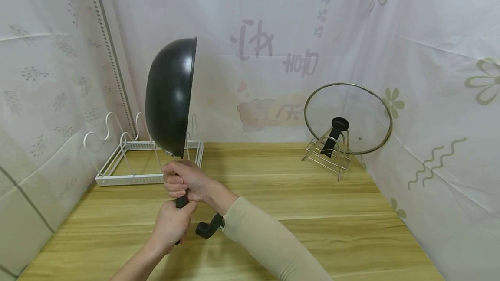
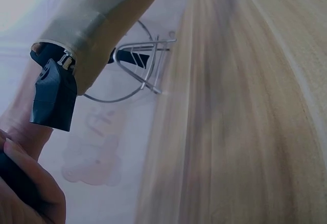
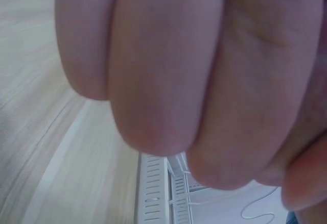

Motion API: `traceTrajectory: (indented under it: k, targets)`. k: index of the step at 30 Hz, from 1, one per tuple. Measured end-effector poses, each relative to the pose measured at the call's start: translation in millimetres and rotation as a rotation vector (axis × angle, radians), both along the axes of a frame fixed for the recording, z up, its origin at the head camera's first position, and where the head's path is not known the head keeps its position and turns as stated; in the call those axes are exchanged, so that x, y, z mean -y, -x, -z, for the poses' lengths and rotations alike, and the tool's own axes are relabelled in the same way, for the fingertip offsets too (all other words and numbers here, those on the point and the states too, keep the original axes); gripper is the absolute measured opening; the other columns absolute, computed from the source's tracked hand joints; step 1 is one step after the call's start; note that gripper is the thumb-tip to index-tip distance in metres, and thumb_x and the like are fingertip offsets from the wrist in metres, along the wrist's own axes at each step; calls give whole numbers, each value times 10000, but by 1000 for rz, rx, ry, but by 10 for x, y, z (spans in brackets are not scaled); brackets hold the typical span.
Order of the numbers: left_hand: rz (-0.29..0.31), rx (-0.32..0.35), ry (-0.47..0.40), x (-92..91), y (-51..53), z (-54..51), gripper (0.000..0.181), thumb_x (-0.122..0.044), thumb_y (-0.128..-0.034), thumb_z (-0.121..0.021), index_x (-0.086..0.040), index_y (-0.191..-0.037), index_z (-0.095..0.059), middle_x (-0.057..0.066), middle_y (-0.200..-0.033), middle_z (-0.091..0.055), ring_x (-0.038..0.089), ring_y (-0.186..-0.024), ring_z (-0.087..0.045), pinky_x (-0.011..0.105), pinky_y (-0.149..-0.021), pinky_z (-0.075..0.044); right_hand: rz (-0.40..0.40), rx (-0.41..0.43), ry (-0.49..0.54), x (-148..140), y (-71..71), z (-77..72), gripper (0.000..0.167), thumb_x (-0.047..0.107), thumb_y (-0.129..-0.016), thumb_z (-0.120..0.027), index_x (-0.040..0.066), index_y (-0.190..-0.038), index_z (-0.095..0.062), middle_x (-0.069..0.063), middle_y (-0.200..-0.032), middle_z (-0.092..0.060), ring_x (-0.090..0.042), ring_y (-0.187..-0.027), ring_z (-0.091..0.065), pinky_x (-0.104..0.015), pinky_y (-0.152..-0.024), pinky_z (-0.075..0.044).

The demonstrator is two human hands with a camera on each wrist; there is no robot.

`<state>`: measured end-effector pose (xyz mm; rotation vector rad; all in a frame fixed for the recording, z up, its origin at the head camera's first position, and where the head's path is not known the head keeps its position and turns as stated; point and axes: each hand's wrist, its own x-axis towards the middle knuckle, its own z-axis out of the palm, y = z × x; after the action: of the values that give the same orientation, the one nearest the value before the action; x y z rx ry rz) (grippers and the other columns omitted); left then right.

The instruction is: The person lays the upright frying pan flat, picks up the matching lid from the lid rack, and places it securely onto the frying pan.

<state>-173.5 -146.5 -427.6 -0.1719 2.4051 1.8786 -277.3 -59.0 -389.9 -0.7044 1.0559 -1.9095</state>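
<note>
A black wok (image 1: 169, 94) is held up on edge, its rounded underside to the left and its rim to the right. Both hands grip its handle (image 1: 181, 201). The right hand (image 1: 187, 181) holds the upper part, close under the bowl. Below it, the left hand (image 1: 173, 222) wraps the lower part. In the left wrist view, fingers (image 2: 43, 183) curl round the black handle (image 2: 18, 180). Curled fingers (image 3: 153, 81) of the right hand fill much of the right wrist view. Behind the wok stands a white pot rack (image 1: 129, 180) with curved wire dividers, partly hidden by it.
A glass lid (image 1: 363, 112) with a black knob leans upright in a small metal wire stand (image 1: 337, 166) at the back right. Under them is a wood-grain table (image 1: 273, 198). Printed curtains (image 1: 218, 77) close off the back and sides. A black wrist mount (image 1: 208, 227) sticks out below the right sleeve.
</note>
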Motion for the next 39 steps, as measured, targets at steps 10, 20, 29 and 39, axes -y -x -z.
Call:
traceTrajectory:
  k: [10,20,29,39]
  targets:
    - [23,-16,-2,13,-7,-56,462,-116,-986,-552,-166,-544,-426,-107,-411,-379,61,-324,-350,207,-337,-296,-3,-22,11,-18,-30,-94,561,134,-1128,-368,205,-573,-316,114,-480,-318,-9,-377,-310,-151,-405,-262]
    - [22,-23,-4,11,-13,-106,470,-111,-991,-555,-162,-544,-421,-100,-406,-374,71,-317,-352,213,-336,-294,0,-31,6,-29,-52,-168,547,132,-1124,-368,202,-583,-319,118,-481,-322,-9,-379,-320,-159,-409,-258]
    - [24,-30,-22,3,-10,-145,480,-113,-999,-563,-159,-544,-418,-91,-405,-369,80,-311,-347,223,-335,-288,6,-64,8,-41,-66,-223,546,130,-1111,-378,208,-576,-305,115,-479,-303,-21,-376,-296,-172,-406,-237]
    - [45,-74,-54,-21,-2,-155,477,-84,-995,-568,-153,-550,-412,-86,-401,-371,83,-297,-352,227,-317,-291,35,-64,-8,-82,-85,-253,544,130,-1108,-392,200,-574,-314,124,-475,-322,-11,-372,-325,-163,-406,-256]
